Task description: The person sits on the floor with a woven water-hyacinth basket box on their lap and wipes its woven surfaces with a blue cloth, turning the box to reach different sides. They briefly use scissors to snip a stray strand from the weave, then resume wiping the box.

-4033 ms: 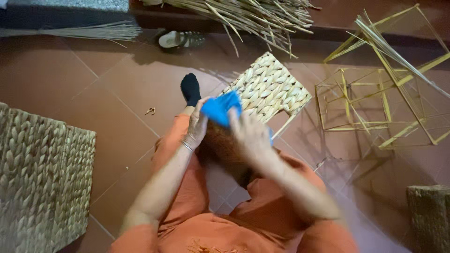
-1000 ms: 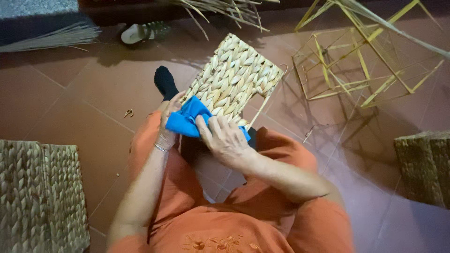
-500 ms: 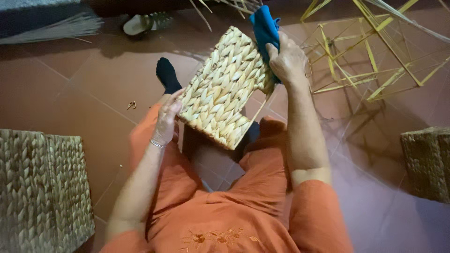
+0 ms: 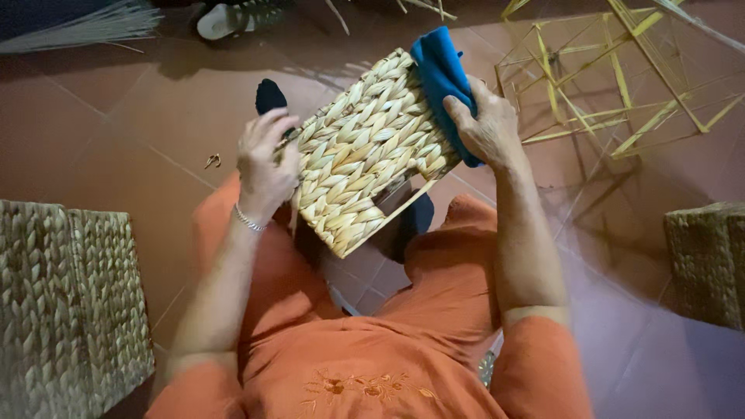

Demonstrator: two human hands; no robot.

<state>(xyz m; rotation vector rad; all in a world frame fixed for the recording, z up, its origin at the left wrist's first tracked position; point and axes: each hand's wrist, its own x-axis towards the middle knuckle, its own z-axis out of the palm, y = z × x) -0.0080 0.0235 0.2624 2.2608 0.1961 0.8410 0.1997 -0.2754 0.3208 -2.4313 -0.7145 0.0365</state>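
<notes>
Orange embroidered top (image 4: 365, 372), orange trousers, silver bracelet (image 4: 250, 220), possibly dark sock (image 4: 269, 95)

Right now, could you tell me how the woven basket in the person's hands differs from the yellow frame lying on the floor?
The woven basket has closed walls of pale braided fibre, while the yellow frame is bare rods with open gaps. The basket is held tilted over the lap between the left hand and right hand, which presses a blue cloth on it; the frame lies untouched on the floor. Both look box-shaped.
</notes>
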